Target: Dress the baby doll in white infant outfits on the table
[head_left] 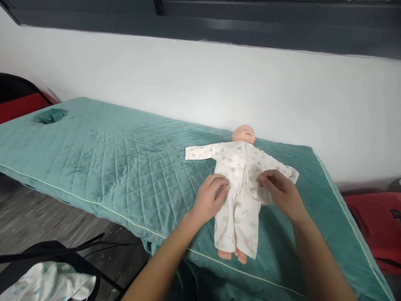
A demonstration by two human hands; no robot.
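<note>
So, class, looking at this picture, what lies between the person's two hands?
In the head view, the front of the white printed clothing on the doll lies between the left hand and the right hand.

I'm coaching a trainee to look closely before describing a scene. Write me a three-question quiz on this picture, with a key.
1. Multiple choice: What is at the fingertips of the right hand?
A. a cuff
B. a front flap of the white printed clothes
C. the edge of the bed

2. True or false: Both of the doll's feet show below the trouser legs.

3. Short answer: Which hand, the left hand or the right, is nearer the round hole in the green quilted cover?

Key: 1 B; 2 true; 3 the left hand.
</note>
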